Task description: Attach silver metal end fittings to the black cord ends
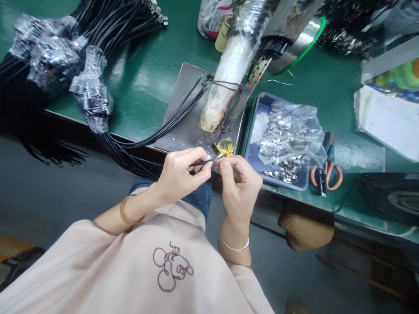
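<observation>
My left hand is closed in a pinch round a thin black cable, close to the cable's end. A small silvery metal connector sits at that end, between my two hands. The fingertips of my right hand are pressed together at the connector; how they grip it is partly hidden. Just beyond my fingers a small yellow piece lies on a dark board. Several more black cables run over the board's left side from a plastic-wrapped bundle.
A white tube slants down over the board beside a metal stand. At right, a blue tray holds a bag of small metal parts. Orange-handled scissors, a solder wire spool and white paper lie further right. More cable bundles lie left.
</observation>
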A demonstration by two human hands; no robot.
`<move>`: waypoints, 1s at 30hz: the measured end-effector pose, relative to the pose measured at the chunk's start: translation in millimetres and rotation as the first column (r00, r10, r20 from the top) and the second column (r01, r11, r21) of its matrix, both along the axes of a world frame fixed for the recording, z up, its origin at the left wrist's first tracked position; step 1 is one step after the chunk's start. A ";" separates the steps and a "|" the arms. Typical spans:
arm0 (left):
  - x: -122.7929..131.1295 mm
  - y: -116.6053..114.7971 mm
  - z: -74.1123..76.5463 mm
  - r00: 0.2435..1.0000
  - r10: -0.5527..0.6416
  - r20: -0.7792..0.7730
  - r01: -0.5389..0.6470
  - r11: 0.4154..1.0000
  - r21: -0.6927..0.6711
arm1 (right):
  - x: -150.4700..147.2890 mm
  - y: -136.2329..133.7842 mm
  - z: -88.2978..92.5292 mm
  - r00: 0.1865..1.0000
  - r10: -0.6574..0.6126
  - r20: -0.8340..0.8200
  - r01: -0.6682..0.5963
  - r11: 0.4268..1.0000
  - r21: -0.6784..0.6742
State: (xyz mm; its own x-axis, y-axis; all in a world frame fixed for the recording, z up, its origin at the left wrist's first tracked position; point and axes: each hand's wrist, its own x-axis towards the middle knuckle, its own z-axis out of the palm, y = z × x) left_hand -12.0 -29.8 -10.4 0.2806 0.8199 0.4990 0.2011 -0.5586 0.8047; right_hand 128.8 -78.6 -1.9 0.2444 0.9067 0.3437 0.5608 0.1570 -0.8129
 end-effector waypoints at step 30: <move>0.1 27.0 1.0 0.931 -0.100 0.350 0.295 0.771 -0.565 | -1.1 8.9 -12.4 0.981 -0.078 0.178 0.022 0.954 0.299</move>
